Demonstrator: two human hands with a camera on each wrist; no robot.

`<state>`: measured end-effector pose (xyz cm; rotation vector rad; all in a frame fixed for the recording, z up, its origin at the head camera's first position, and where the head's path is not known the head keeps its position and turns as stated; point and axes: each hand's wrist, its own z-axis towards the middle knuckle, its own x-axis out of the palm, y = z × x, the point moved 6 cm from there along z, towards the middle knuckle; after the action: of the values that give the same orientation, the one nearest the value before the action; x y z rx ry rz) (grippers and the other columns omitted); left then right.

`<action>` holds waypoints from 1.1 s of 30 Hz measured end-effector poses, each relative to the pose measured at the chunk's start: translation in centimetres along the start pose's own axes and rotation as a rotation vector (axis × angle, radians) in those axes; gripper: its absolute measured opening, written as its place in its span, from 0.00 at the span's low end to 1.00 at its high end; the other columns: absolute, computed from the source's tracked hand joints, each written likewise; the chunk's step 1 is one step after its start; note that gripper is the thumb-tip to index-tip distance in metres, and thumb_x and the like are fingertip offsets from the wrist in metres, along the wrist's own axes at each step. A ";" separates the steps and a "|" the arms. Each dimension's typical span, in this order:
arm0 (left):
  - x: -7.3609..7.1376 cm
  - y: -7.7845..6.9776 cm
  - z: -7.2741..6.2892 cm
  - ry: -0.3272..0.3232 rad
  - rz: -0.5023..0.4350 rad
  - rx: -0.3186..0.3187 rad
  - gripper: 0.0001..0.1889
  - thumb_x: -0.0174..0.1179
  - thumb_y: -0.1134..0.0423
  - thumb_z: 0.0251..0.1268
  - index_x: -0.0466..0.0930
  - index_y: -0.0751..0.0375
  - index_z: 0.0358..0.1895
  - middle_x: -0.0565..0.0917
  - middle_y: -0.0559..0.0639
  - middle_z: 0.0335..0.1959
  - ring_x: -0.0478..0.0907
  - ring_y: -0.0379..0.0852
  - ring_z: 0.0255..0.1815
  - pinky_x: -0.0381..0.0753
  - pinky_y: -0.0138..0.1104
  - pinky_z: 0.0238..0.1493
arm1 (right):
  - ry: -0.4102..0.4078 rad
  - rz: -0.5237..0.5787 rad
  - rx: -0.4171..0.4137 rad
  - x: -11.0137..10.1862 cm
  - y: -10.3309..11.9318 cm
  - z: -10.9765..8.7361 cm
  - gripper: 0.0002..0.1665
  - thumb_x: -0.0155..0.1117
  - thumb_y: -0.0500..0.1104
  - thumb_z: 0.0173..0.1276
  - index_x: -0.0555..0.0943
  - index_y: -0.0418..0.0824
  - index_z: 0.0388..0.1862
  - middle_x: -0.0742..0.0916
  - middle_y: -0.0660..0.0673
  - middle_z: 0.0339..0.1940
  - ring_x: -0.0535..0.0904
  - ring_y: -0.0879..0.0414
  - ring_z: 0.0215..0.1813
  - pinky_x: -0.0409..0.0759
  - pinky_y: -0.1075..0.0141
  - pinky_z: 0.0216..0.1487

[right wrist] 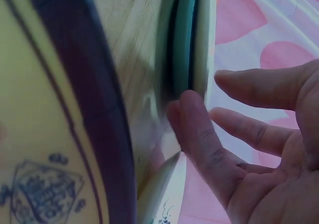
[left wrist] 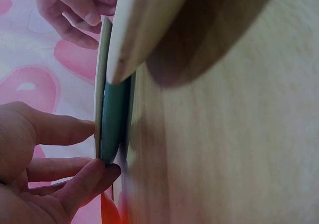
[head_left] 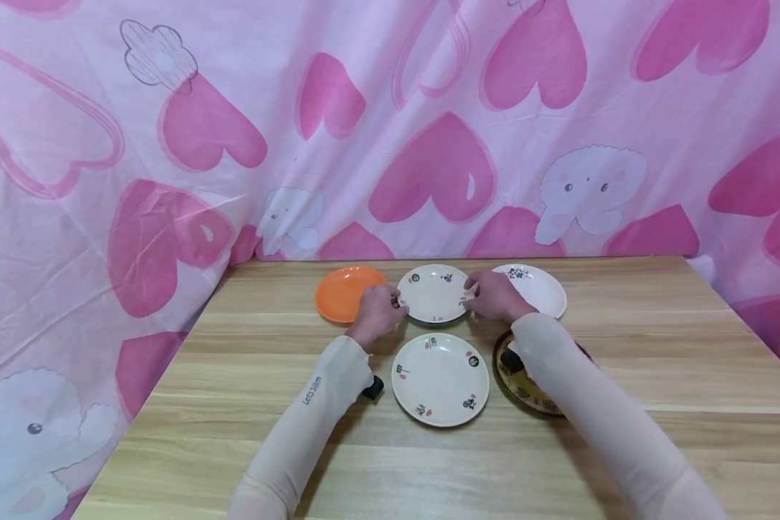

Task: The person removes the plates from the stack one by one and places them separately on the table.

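Observation:
A white plate (head_left: 434, 292) with small dark and red motifs sits on a green plate (left wrist: 115, 117) at the back middle of the table. My left hand (head_left: 378, 314) grips the left side of this pair, thumb on the white rim and fingertips at the green plate's edge. On the opposite side, my right hand (head_left: 497, 295) has its fingers bent around the rim. In the right wrist view its thumb tip is right at the white rim and a fingertip overlaps the green plate's edge (right wrist: 184, 59).
Nearer me lies a similar white plate (head_left: 440, 380). An orange plate (head_left: 344, 295) is beside my left hand, a white plate with dark flowers (head_left: 542, 290) beyond my right. Under my right sleeve is a brown-rimmed yellowish plate (head_left: 526, 390). A heart-printed curtain (head_left: 429, 166) hangs behind the wooden table.

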<state>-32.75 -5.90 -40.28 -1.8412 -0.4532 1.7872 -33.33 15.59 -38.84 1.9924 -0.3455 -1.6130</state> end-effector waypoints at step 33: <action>0.1 0.5 0.3 -0.024 -0.077 -0.060 0.22 0.67 0.63 0.63 0.80 0.66 0.60 0.86 0.60 0.53 0.80 0.50 0.50 0.83 0.41 0.55 | -0.073 -0.072 -0.019 0.6 -0.7 1.4 0.16 0.72 0.40 0.60 0.89 0.34 0.46 0.91 0.37 0.46 0.81 0.44 0.54 0.76 0.50 0.63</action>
<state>-33.14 -6.22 -40.60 -1.8189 -0.5846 1.7641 -34.61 15.51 -39.87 1.9560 -0.2882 -1.7310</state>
